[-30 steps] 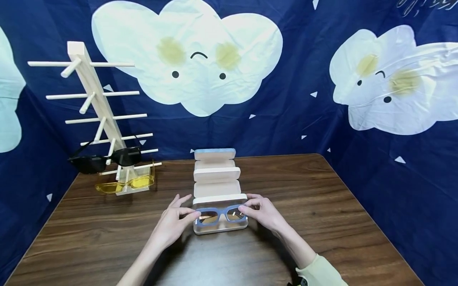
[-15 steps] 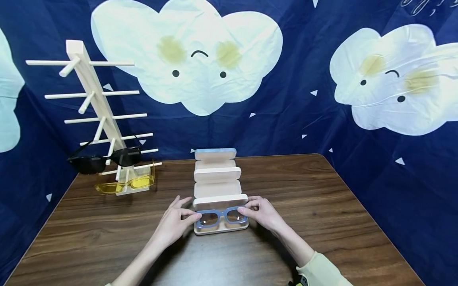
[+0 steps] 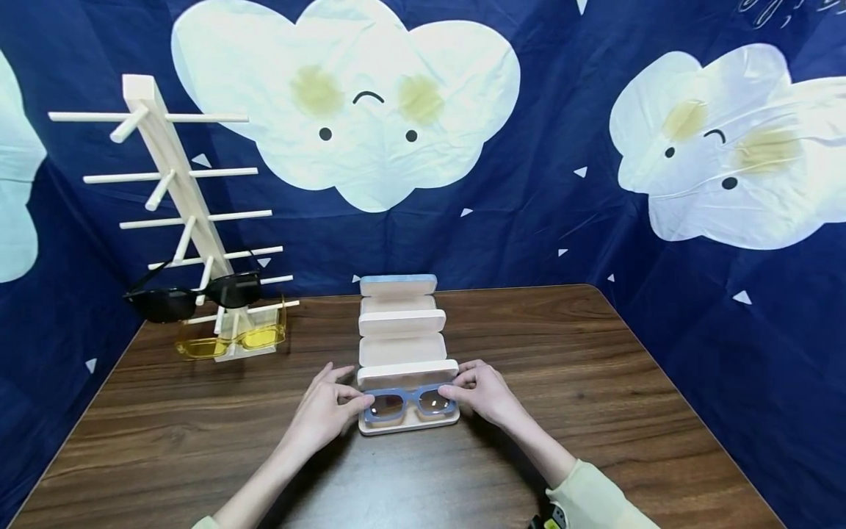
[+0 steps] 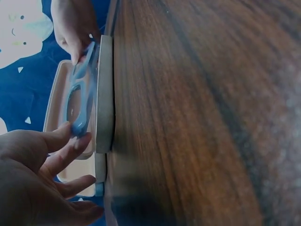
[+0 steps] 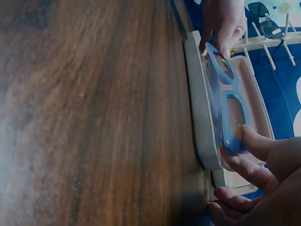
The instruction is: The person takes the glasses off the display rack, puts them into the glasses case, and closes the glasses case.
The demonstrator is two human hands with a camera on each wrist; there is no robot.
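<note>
Blue-framed sunglasses (image 3: 410, 398) with brownish lenses sit at the nearest open glasses case (image 3: 411, 428), just over or in its lower tray. My left hand (image 3: 325, 413) pinches their left end between thumb and forefinger, the other fingers spread. At the opposite end my right hand (image 3: 485, 393) pinches the frame the same way. The left wrist view shows the sunglasses (image 4: 82, 101) edge-on between both hands, tilted above the tray. From the right wrist, the frame (image 5: 233, 120) appears with its folded temples partly hidden behind it.
Two more open cases (image 3: 402, 321) stand in a row behind the nearest one. On the left rises a wooden display rack (image 3: 175, 169) with pegs, carrying black sunglasses (image 3: 198, 297) and yellow sunglasses (image 3: 231, 342). A blue cloth (image 3: 542, 132) hangs behind the wooden table (image 3: 595, 382).
The sunglasses have tilted and lowered slightly toward the near case's tray. Both hands keep their pinch on the frame and have barely shifted.
</note>
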